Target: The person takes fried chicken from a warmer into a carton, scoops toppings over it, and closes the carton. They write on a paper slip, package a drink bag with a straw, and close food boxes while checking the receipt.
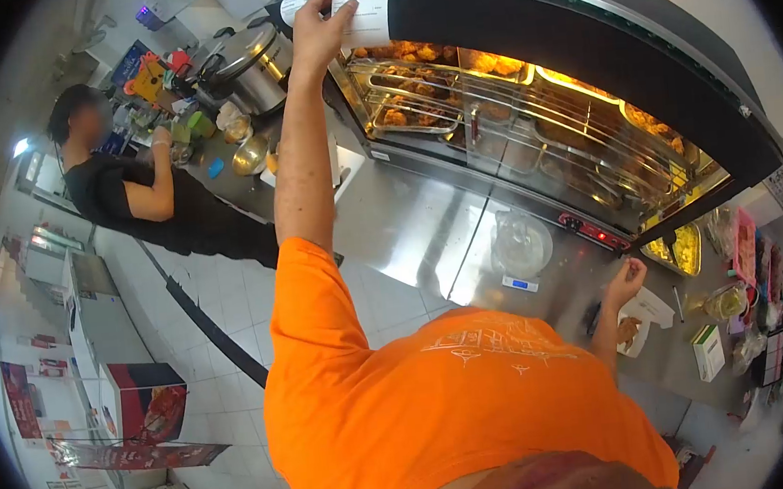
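My left hand [321,29] is raised to the upper left of the display warmer [570,52]. Its fingers are spread against a printed paper slip [372,13], which lies flat on the black top panel. Lower down, my right hand [627,282] hovers by the front edge of the warmer, near its red control panel [593,230]. The fingers there are curled, and whatever they may hold is hidden. Behind the glass, fried food [415,87] sits on wire racks and trays. A digital scale [520,284] with a clear round bowl [520,241] stands on the steel counter.
A tray of yellow food [681,250], a white paper with a brown piece [645,317] and a small box [709,352] lie at right. At left, a co-worker in black [140,187] stands beside a counter with a large pressure cooker [250,66] and a metal bowl [250,154].
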{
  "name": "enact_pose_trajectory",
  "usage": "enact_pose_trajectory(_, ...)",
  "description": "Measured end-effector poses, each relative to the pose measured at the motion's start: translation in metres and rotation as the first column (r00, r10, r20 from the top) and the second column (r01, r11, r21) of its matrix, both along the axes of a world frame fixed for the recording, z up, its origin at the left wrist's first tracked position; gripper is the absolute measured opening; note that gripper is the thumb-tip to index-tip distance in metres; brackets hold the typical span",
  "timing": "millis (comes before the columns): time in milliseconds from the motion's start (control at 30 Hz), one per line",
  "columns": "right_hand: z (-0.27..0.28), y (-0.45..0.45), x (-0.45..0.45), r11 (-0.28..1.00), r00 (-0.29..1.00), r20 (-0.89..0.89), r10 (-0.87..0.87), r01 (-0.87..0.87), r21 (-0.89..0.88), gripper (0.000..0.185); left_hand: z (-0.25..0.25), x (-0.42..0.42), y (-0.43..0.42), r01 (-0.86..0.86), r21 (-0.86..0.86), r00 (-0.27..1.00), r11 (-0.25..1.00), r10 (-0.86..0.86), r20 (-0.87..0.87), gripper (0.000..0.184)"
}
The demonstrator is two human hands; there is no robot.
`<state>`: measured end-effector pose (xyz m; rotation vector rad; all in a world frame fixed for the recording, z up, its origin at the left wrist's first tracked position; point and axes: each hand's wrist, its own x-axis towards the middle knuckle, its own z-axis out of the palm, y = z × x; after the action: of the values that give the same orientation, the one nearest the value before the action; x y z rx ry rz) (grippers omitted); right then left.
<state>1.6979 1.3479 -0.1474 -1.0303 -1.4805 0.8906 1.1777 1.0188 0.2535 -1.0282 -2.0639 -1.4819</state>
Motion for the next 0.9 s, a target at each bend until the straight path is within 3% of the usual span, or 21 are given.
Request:
enact_pose_trajectory(67,-0.005,-0.01,0.004,1.0,0.999,0.032,-0.013,0.014,-0.027,0.008,0.004,-0.002,0.001,0.024,-0.071,1.0,0.997,-0.024,-0.01,0.04)
enact_pose_trajectory(167,-0.015,-0.021,0.016,0.998,0.994,0.105,-0.033,0.038,-0.044,0.008,-0.002,-0.014,0.008,-0.036,-0.095,0.977,0.995,0.015,-0.214,0.037)
enact_pose_trajectory(233,-0.018,-0.029,0.017,0.996,0.996,0.074,-0.053,0.059,-0.071,0.01,0.0,0.005,0.011,-0.321,-0.172,0.82,0.932,0.182,-0.542,0.043)
enact_pose_trajectory(300,-0.026,-0.031,0.022,0.997,0.994,0.104,-0.046,0.052,-0.06,0.008,0.004,0.028,0.012,-0.58,-0.168,0.602,0.797,0.282,-0.747,0.049)
enact_pose_trajectory(333,-0.031,-0.033,0.024,0.997,0.992,0.118,-0.043,0.049,-0.055,0.008,0.0,0.022,0.014,-0.614,-0.201,0.581,0.763,0.266,-0.769,0.055)
enact_pose_trajectory(467,-0.044,-0.05,0.028,0.998,0.987,0.154,-0.042,0.049,-0.043,0.007,-0.007,0.009,0.019,-0.548,-0.202,0.666,0.812,0.277,-0.692,0.058)
enact_pose_trajectory(533,-0.039,-0.071,0.025,0.996,0.981,0.188,-0.054,0.067,-0.062,0.006,-0.01,0.003,0.018,-0.562,-0.167,0.636,0.81,0.295,-0.713,0.055)
enact_pose_trajectory(633,-0.039,-0.099,0.04,0.991,0.981,0.185,0.061,-0.037,-0.128,0.007,-0.014,0.0,0.021,-0.616,-0.113,0.607,0.78,0.377,-0.7,0.052)
enact_pose_trajectory(767,-0.039,-0.114,0.084,0.987,0.931,0.342,0.124,-0.08,-0.142,0.006,-0.023,0.011,0.031,-0.618,-0.097,0.637,0.78,0.426,-0.643,0.06)
enact_pose_trajectory(833,-0.036,-0.117,0.102,0.989,0.943,0.317,0.101,-0.059,-0.139,0.006,-0.037,0.032,0.039,-0.503,0.153,0.667,0.85,0.495,-0.557,0.073)
enact_pose_trajectory(900,-0.033,-0.12,0.125,0.983,0.952,0.303,0.04,0.018,-0.185,0.006,-0.08,0.05,0.051,-0.375,0.361,0.664,0.854,0.52,-0.537,0.075)
